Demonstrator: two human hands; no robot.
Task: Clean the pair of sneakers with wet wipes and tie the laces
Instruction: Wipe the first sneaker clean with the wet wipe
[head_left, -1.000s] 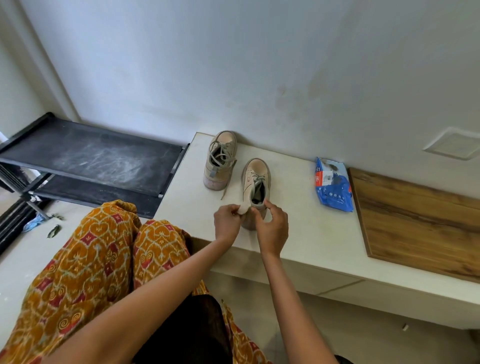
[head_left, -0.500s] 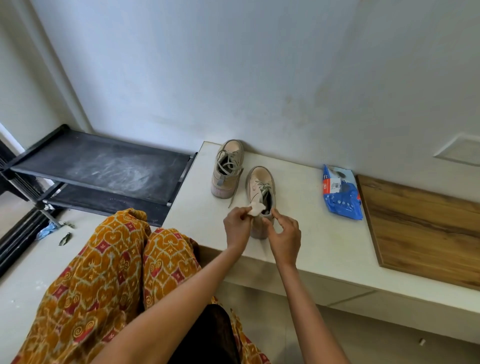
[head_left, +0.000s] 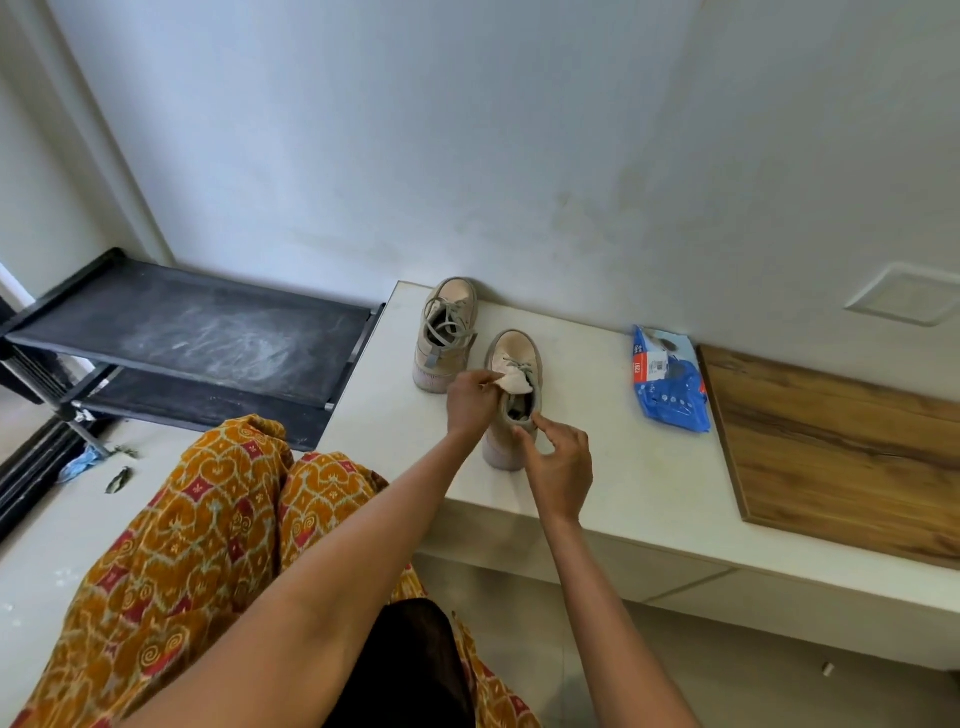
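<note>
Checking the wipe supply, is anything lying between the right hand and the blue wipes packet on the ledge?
Nothing visible does. The right hand pinches the heel of the nearer sneaker, and only bare white ledge lies between it and the blue wipes packet.

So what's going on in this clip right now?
A person seated at a white ledge is cleaning sneakers. The left hand holds a wet wipe against the laces of the nearer sneaker, while the right hand steadies its heel. The other sneaker stands beside it, laces loose. A blue wipes pack lies to the right.
</note>
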